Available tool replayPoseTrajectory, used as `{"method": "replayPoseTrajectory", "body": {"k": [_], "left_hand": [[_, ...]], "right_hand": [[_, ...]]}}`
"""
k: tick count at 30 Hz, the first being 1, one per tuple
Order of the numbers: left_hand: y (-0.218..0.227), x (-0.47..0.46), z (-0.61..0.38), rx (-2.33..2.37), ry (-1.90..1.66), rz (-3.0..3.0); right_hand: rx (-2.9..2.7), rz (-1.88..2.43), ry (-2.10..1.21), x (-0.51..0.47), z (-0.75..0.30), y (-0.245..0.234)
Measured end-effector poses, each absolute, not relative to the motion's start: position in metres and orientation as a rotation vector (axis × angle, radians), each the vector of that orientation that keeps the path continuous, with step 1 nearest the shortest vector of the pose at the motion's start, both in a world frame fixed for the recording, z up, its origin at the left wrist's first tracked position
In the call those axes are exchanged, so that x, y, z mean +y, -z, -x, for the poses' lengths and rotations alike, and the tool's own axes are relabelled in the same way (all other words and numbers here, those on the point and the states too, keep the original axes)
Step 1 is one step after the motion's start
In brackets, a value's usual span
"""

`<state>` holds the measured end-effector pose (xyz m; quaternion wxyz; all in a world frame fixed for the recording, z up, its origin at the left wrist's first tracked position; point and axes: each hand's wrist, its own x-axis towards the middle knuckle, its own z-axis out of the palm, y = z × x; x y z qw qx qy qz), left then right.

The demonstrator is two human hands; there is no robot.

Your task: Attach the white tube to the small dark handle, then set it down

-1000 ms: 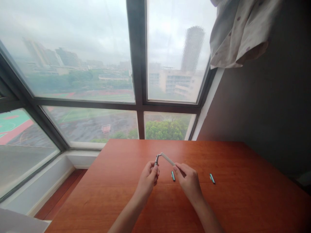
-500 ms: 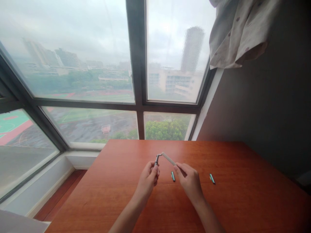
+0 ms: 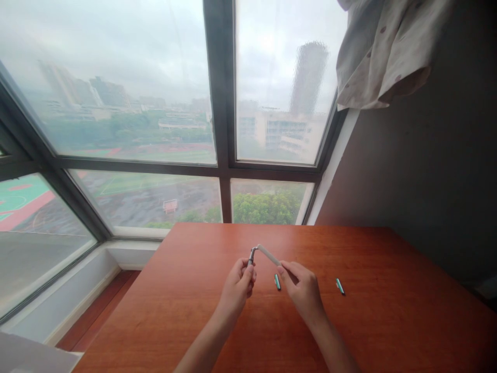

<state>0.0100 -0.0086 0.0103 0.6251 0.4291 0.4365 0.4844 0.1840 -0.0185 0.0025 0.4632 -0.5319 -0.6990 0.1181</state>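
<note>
Fingers (image 3: 245, 281) of the left hand (image 3: 235, 287) are clamped round a slim metal handle (image 3: 251, 255), its bent neck rising above them and leaning right. Those of the right hand (image 3: 305, 288) are pinched on the lower end of a pale stick (image 3: 268, 255), which slants up and left until its tip meets the neck or stops just beside it (too small to tell which). Both things are held above the desk (image 3: 186, 311), near its middle.

Little differs from half a second ago: each hand has the same grip, and handle and stick form the same peak between them. The whole view has slid very slightly, so the window frame (image 3: 222, 103) and the hanging garment (image 3: 384, 57) appear a shade further right. Against that slide, the stick's tip appears a trifle further left.

On the desk, the near green piece (image 3: 277, 282) lies between the hands, close to the right fingers; the far green piece (image 3: 340, 286) lies well apart, to the right. Neither has changed its place on the wood.
</note>
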Motion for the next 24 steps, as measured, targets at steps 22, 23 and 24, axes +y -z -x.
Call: {"method": "replayPoseTrajectory", "body": {"k": [22,23,24], "left_hand": [[-0.0074,-0.0071,-0.0108,1.015,-1.108,-0.993],[-0.0073,-0.0071,-0.0107,1.016,-1.11,-0.994],[-0.0072,-0.0071,-0.0106,1.016,-1.111,-0.996]], "right_hand": [[-1.734,1.313,-0.263,-0.0174,-0.1863,-0.0015],[-1.729,1.31,-0.256,-0.0172,-0.1865,-0.0014],[-1.727,1.308,-0.252,-0.0171,-0.1866,-0.0011]]}}
